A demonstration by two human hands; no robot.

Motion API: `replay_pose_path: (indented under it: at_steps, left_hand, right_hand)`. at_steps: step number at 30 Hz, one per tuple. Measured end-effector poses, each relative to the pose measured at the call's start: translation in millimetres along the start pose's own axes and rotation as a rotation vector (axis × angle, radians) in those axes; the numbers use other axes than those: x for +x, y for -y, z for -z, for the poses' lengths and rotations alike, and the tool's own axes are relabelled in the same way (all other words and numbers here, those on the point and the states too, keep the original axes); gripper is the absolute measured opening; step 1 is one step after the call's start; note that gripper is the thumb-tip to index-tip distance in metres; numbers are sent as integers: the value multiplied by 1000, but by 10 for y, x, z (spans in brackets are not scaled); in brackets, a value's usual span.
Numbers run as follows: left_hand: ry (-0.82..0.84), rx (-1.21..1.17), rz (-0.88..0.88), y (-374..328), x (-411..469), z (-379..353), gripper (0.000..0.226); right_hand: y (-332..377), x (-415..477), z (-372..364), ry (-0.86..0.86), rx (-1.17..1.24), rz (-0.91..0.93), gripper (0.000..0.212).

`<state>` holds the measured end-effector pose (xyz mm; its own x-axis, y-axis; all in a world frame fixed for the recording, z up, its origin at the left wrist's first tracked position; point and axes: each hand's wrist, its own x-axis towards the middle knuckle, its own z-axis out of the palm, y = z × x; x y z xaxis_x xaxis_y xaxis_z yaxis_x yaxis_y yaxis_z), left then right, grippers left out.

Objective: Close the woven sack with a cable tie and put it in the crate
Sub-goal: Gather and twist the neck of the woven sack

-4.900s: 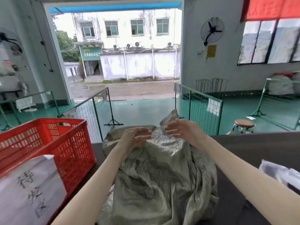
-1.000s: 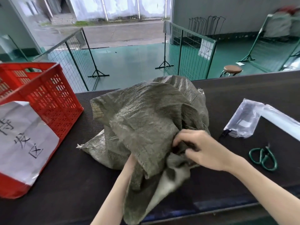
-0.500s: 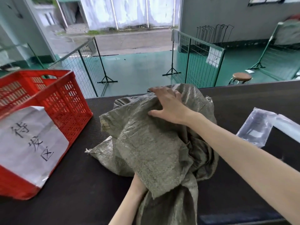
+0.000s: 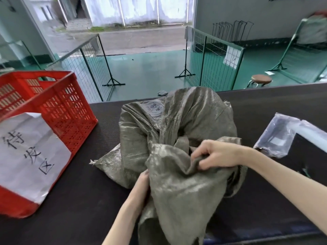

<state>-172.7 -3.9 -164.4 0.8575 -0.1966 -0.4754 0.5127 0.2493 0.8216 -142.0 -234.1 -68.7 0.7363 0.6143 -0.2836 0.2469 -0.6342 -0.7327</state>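
A grey-green woven sack (image 4: 177,124) lies crumpled in the middle of the dark table (image 4: 74,200), its loose mouth end hanging toward me. My right hand (image 4: 215,154) pinches a fold of the sack's cloth near the gathered neck. My left hand (image 4: 141,184) is tucked under the sack's near flap, its fingers mostly hidden by cloth. A red plastic crate (image 4: 58,110) with a white paper label stands on the table at the left. I see no cable tie.
A clear plastic bag (image 4: 276,135) lies on the table at the right, with a dark item beside it. Beyond the table's far edge are green wire fence panels (image 4: 210,57), a round stool (image 4: 261,79) and a green floor.
My right hand has come down from the top of the sack to its near side and now pinches a fold. The left hand stays under the cloth.
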Motion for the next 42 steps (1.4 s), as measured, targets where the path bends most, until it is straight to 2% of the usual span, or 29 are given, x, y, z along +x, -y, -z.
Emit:
replay_pose_path:
  at_steps: [3,5,7,10,15,18,20,22,29,31,33,35,37,40,42]
  left_hand:
    - [140,60,-4,-136,42,-51,31]
    - [173,74,18,-235,84,-79,38]
    - [178,100,58,-290,154,-99,50]
    - [156,143,93,-342,213,-219,53]
    - [62,248,21,-294,266,-433,36]
    - [33,238,-30,-242,287,-514,26]
    - [4,212,-27,-211,307,-520,18]
    - [-4,197,-11,-193,299,-544,12]
    - [-26,281,-117,-130,324,-564,19]
    - [-32,307,-164,-116,329,-561,23]
    - [-11,306,-191,-121,342,-544,23]
    - [17,281,-197,-157,317,-545,24]
    - [36,258,-172,-182,288,-556,29]
    - [105,156,-2,-192,253,-555,29]
    - [202,29,123,-215,245,-566,33]
  right_hand:
    - [-108,-198,-139,85,-96,-88,22]
    - [-158,-307,-231,109,-162,-149,20]
    - [-214,-384,-336,123,-227,-195,14]
    - [-306,-484,-480,180,-350,-284,19]
    - [-340,-608,-617,219,-369,-340,18]
    - [-306,-640,-557,105,-257,-256,14]
    - [-238,-654,-486,28,-200,-200,28]
    - [-172,-683,-417,-87,-132,-168,32]
    - [34,-507,-303,-602,12,-119,14]
    - [3,-352,-323,-729,-29,-185,20]
    - [-74,-197,-363,-685,-96,-321,44]
    - [-170,-75,-443,-542,-127,-454,62]
    - [-250,1,-556,-485,-58,-465,54]
    - [-287,1,-684,-599,20,-297,30]
    - [-238,-47,-706,-689,44,-191,30]
